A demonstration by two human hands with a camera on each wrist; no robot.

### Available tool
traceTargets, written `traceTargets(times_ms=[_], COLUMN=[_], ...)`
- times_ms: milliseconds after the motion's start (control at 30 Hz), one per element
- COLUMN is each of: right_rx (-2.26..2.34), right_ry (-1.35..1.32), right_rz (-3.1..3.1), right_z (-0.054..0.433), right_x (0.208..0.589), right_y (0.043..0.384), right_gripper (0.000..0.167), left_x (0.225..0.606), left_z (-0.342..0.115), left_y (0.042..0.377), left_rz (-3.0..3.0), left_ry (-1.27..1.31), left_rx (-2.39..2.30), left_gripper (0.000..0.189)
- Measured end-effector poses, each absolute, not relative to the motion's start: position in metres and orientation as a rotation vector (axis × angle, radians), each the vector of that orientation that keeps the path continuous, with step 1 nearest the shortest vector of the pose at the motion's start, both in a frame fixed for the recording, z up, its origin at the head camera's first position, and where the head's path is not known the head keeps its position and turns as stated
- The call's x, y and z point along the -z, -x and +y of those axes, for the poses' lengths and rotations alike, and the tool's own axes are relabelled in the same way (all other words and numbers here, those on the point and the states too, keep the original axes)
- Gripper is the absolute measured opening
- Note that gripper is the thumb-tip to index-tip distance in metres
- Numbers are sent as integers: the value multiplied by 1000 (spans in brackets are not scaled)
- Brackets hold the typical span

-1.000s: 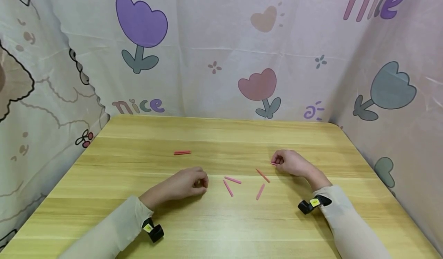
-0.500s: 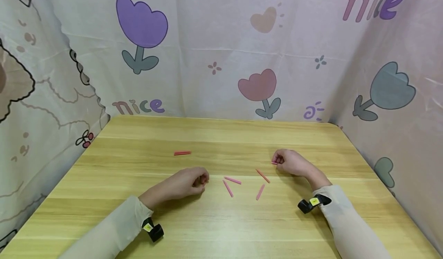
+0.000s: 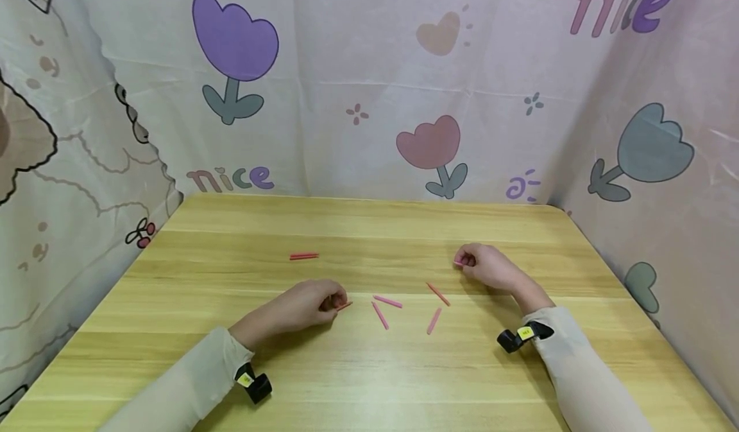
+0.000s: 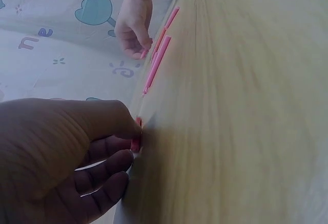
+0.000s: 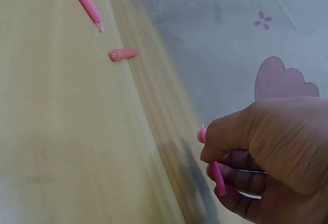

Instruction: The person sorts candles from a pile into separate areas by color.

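Observation:
My left hand (image 3: 312, 302) pinches a short orange-red candle (image 3: 344, 306) between thumb and fingertips, low over the wooden table. In the left wrist view, the thumb partly covers this candle (image 4: 136, 141). Farther right, my right hand (image 3: 489, 269) pinches a thin pink candle (image 5: 219, 178); its wick end pokes out past the thumb in the right wrist view, and its middle is hidden by the fingers. Between the hands lie two pink candles (image 3: 387, 302) angled toward each other, an orange candle (image 3: 438, 294) and another pink candle (image 3: 434, 321).
Two red candles (image 3: 303, 257) lie side by side at the back left of the wooden table (image 3: 375, 380). A printed cloth (image 3: 346, 47) hangs behind the table and along both sides. Black cameras are strapped to both wrists over the light sleeves.
The orange-red candle in my left fingers has turned so its end now sticks out to the right. My right hand has risen slightly with the pink candle. The candles on the table stay put.

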State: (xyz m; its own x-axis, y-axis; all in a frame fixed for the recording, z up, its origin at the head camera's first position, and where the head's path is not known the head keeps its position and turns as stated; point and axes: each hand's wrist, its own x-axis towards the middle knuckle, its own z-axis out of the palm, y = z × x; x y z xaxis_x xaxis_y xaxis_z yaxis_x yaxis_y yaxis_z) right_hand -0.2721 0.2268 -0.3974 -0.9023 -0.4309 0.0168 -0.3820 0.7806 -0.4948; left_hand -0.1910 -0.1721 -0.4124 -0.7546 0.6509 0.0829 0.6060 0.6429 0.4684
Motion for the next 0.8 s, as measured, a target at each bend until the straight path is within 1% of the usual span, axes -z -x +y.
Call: traceTargets(times_ms=[300, 800], right_rx=[849, 865], right_ry=[630, 542], right_rz=[2921, 2972], right_z=[229, 239], right_x=[399, 412], right_y=[283, 295], right_gripper=[7, 10], left_x=[412, 409], left_z=[-173, -174], left_y=[191, 189], left_rz=[2788, 2785], left_ry=[-1108, -1145], left_rx=[-675, -608], left_gripper=[15, 17])
